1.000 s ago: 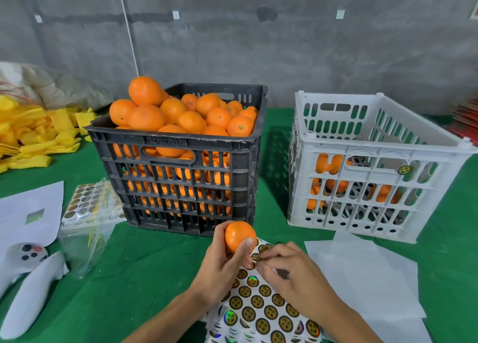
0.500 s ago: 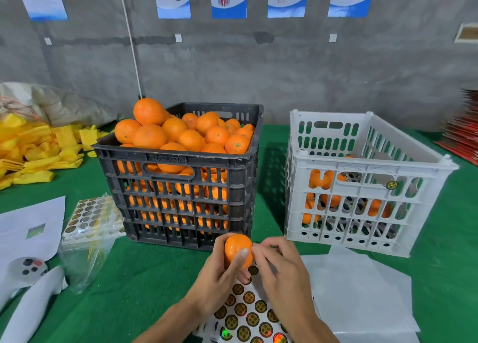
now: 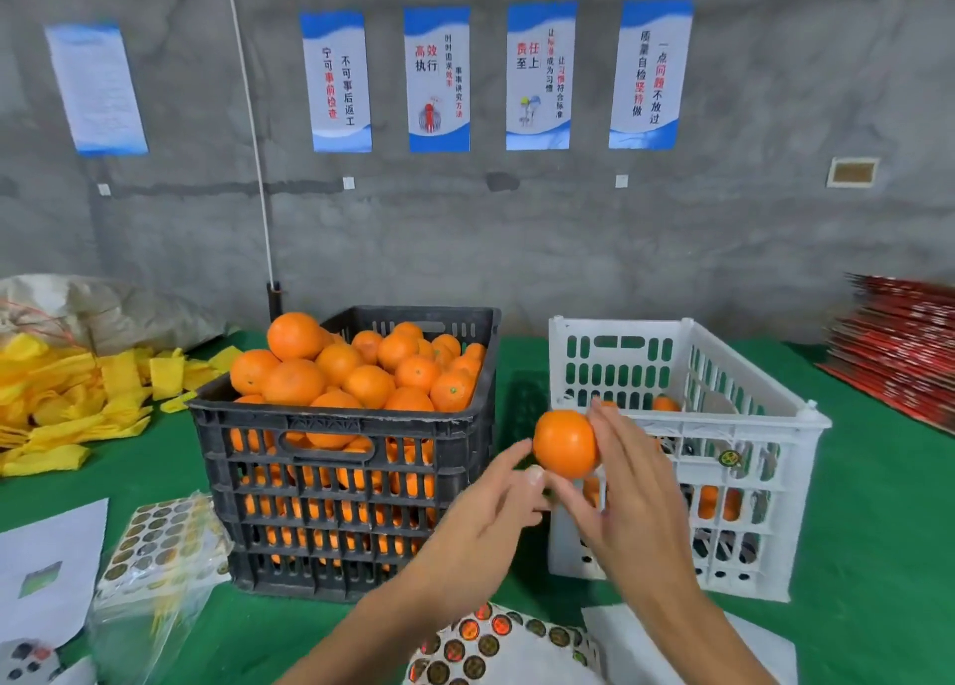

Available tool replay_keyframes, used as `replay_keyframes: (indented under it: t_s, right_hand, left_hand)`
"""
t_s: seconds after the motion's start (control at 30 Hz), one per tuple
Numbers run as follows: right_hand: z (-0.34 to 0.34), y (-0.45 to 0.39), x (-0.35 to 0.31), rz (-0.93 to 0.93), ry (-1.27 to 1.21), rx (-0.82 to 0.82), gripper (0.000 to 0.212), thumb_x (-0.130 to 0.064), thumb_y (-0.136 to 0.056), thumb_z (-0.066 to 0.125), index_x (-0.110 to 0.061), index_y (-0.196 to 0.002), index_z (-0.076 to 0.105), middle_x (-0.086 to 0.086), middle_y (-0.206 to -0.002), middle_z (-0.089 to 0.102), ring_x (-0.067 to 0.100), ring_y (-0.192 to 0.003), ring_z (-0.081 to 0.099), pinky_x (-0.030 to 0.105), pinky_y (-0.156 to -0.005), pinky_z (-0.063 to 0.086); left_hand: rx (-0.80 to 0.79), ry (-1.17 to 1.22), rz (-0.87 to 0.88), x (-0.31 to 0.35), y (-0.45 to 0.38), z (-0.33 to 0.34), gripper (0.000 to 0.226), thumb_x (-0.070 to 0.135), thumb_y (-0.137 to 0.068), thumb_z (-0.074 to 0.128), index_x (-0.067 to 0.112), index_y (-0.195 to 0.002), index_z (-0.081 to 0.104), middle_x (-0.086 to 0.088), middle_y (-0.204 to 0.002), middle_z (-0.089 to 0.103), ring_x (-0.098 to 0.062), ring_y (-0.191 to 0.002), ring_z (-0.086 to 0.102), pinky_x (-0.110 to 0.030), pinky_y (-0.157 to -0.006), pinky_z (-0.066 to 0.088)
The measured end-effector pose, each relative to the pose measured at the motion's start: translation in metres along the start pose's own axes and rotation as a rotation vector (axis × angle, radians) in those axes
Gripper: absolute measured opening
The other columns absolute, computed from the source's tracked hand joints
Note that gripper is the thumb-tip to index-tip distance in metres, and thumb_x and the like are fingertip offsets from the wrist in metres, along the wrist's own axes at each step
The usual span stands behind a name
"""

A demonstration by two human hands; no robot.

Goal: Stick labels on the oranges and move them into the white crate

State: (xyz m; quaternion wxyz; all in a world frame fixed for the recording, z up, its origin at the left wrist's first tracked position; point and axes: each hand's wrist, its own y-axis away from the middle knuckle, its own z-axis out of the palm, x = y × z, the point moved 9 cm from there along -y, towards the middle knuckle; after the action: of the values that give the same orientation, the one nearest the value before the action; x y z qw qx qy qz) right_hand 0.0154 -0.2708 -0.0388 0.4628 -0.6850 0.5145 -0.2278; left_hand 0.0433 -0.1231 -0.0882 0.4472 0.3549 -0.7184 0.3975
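Observation:
One orange [image 3: 566,444] is up in the air in front of the near left corner of the white crate [image 3: 690,426]. My right hand [image 3: 633,493] holds it, fingers behind it and thumb under it. The fingertips of my left hand [image 3: 483,521] touch its lower left side, fingers loosely extended. No label shows on the side facing me. The black crate [image 3: 341,418] to the left is heaped with oranges [image 3: 362,374]. A few oranges [image 3: 715,501] lie low in the white crate. A sheet of round labels [image 3: 491,643] lies on the green table below my hands.
A bag of label sheets [image 3: 160,534] and white paper [image 3: 49,565] lie at the left, with yellow foam nets [image 3: 62,400] behind. A red stack [image 3: 904,348] sits at the far right. More white paper [image 3: 765,648] lies at the bottom right.
Both hands lifted the orange from above the label sheet up and right to the white crate's corner. My right hand now holds it and my left hand's grip has loosened.

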Motion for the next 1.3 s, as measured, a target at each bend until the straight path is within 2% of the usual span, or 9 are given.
replay_keyframes:
  t_s: [0.13,0.27,0.4,0.5,0.63,0.93,1.03,1.13,1.3]
  right_hand:
    - [-0.008,-0.058,0.046,0.063,0.158,-0.016,0.079,-0.042,-0.085,0.078,-0.015,-0.151,0.045,0.011,-0.156,0.045,0.034,-0.137,0.049,0.049,-0.11,0.041]
    - [0.005,-0.076,0.057,0.041,0.269,-0.078,0.056,-0.043,-0.096,0.066,-0.017,-0.145,0.057,0.014,-0.161,0.037,0.038,-0.145,0.042,0.056,-0.114,0.04]
    - [0.015,-0.057,0.038,0.011,0.181,-0.012,0.046,-0.039,-0.102,0.042,-0.013,-0.129,0.07,0.015,-0.153,0.048,0.035,-0.14,0.049,0.056,-0.113,0.042]
    - [0.019,-0.046,0.023,0.033,0.096,0.011,0.047,-0.037,-0.102,0.04,-0.012,-0.126,0.072,0.011,-0.152,0.052,0.03,-0.139,0.051,0.05,-0.116,0.04]
    - [0.022,-0.032,0.001,0.029,-0.009,0.038,0.045,-0.036,-0.103,0.041,-0.011,-0.121,0.074,0.009,-0.148,0.056,0.027,-0.135,0.054,0.045,-0.115,0.041]
    - [0.022,-0.031,-0.018,-0.045,-0.195,-0.09,0.048,-0.038,-0.102,0.059,-0.018,-0.145,0.055,-0.005,-0.156,0.047,0.013,-0.141,0.046,0.037,-0.117,0.039]
    - [0.033,-0.03,-0.041,-0.076,-0.278,-0.231,0.076,-0.053,-0.097,0.063,-0.027,-0.159,0.029,-0.01,-0.161,0.039,0.005,-0.145,0.036,0.022,-0.118,0.028]
    - [0.038,-0.015,-0.057,-0.07,-0.377,-0.249,0.078,-0.047,-0.094,0.066,-0.024,-0.159,0.029,-0.001,-0.148,0.054,0.014,-0.131,0.053,0.027,-0.106,0.044]
    - [0.042,0.04,-0.055,-0.186,-0.301,-0.219,0.069,-0.051,-0.092,0.058,-0.011,-0.148,0.05,0.002,-0.125,0.069,0.013,-0.111,0.059,0.024,-0.092,0.045]
  left_hand:
    - [0.238,-0.464,0.328,0.075,-0.028,-0.049,0.034,0.054,-0.102,0.053,0.036,-0.13,0.061,0.023,-0.121,0.065,0.002,-0.116,0.061,-0.013,-0.095,0.049]
    - [0.43,-0.9,0.293,0.093,-0.071,-0.121,0.018,0.027,-0.102,0.06,0.02,-0.115,0.071,0.002,-0.111,0.071,-0.017,-0.109,0.063,-0.037,-0.093,0.051]
    - [0.047,-0.858,-0.211,0.027,-0.115,-0.155,0.048,0.026,-0.098,0.071,0.025,-0.144,0.056,-0.008,-0.145,0.057,-0.026,-0.133,0.055,-0.037,-0.11,0.045]
    - [-0.053,-0.964,-0.266,0.015,-0.135,-0.148,0.071,0.025,-0.09,0.079,0.029,-0.153,0.048,-0.004,-0.157,0.047,-0.026,-0.14,0.049,-0.034,-0.109,0.045]
    - [-0.11,-1.347,-0.228,0.016,-0.157,-0.127,0.049,0.02,-0.098,0.059,0.032,-0.146,0.054,-0.007,-0.15,0.049,-0.034,-0.134,0.051,-0.044,-0.092,0.051]
    - [0.464,-0.658,0.068,0.067,-0.082,-0.147,0.074,0.052,-0.071,0.086,0.037,-0.139,0.059,0.004,-0.13,0.067,-0.018,-0.113,0.065,-0.038,-0.094,0.056]
    - [0.445,-0.534,0.438,0.08,-0.026,-0.113,0.072,0.052,-0.078,0.083,0.039,-0.143,0.055,0.014,-0.142,0.058,-0.007,-0.127,0.059,-0.032,-0.103,0.053]
    - [0.467,-0.707,0.721,0.077,0.02,-0.081,0.071,0.034,-0.085,0.084,0.02,-0.147,0.054,0.004,-0.149,0.054,-0.013,-0.136,0.053,-0.026,-0.109,0.045]
    - [0.312,-0.484,0.478,-0.003,0.044,-0.055,0.071,0.044,-0.088,0.08,0.029,-0.15,0.048,0.013,-0.146,0.052,-0.005,-0.127,0.058,-0.015,-0.095,0.051]
